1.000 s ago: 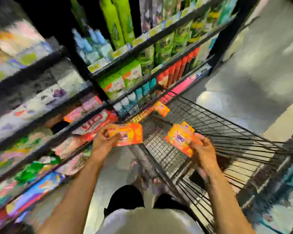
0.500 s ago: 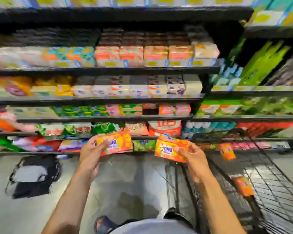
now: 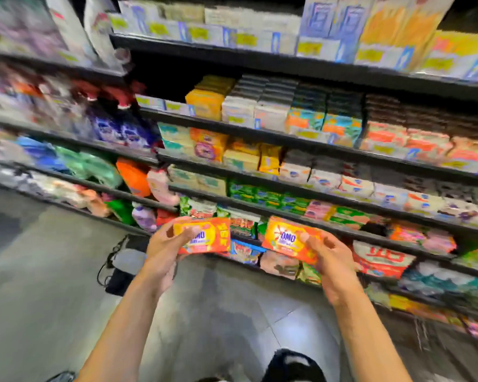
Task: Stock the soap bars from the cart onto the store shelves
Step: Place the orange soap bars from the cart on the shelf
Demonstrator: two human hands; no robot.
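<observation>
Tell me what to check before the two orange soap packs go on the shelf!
1. Left hand grips the left soap pack: ok, fingers curled round it.
2. Right hand grips the right soap pack: ok, thumb on its front.
3. Labels face up: ok, both show.
4. Matching spot found: cannot tell; the orange-yellow packs higher up look similar but are blurred.
5. Room there for more: cannot tell.
6. Safe stepping: not ok, probably; a black bag lies on the floor to the left.
</observation>
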